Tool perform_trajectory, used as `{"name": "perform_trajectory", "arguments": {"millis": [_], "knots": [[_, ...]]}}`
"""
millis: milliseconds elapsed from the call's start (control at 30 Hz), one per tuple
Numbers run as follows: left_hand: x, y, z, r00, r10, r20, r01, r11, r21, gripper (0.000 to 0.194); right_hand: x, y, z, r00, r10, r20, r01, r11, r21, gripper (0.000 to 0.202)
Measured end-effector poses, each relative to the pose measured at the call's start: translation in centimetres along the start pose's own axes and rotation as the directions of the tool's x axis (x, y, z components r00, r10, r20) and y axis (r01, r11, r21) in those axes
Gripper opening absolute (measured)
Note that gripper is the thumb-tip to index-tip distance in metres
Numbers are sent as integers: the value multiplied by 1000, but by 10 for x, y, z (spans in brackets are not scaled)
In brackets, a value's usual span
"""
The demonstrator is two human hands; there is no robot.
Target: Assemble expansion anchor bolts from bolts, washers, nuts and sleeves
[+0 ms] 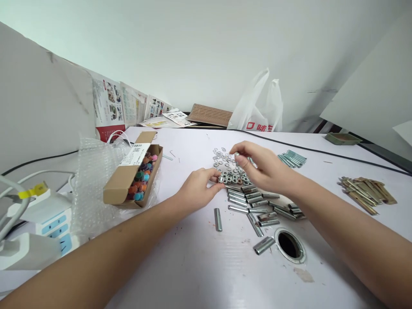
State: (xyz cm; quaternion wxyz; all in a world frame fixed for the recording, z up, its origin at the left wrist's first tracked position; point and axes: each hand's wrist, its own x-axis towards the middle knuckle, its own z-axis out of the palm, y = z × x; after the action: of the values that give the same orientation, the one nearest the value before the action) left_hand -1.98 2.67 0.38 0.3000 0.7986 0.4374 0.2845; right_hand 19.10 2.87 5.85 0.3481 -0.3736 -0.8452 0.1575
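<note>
Near the middle of the white table (pixel 180 244), my left hand (pixel 203 187) has its thumb and fingertips closing on a small metal nut at the left edge of a pile of nuts (pixel 233 178). My right hand (pixel 257 165) is raised just above the pile's right side, its thumb and forefinger pinching a small metal piece too small to name. Thin washers (pixel 219 156) lie behind the nuts. Several shiny metal sleeves (pixel 236 199) are heaped in front of them. One sleeve (pixel 218 219) lies apart at the left, another (pixel 264 245) beside the round table hole.
An open cardboard box (pixel 117 184) of coloured caps and bubble wrap (pixel 93 189) are at the left, beside power strips (pixel 56 223). Threaded rods (pixel 292 159) and brassy bolts (pixel 367 193) lie right. A hole (pixel 289 245) with a metal rim is in front. A white bag (pixel 251 107) stands behind.
</note>
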Motion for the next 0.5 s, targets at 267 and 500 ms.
{"name": "perform_trajectory", "arguments": {"millis": [267,500], "knots": [[-1,-6,3,1000,-26,-4,26,999,-24,23,50,52,-5,685,645,337,-726,566,392,19],[-2,-8,4,1000,-17,-4,17,1000,-10,26,95,76,14,804,578,141,-469,761,-448,21]]}}
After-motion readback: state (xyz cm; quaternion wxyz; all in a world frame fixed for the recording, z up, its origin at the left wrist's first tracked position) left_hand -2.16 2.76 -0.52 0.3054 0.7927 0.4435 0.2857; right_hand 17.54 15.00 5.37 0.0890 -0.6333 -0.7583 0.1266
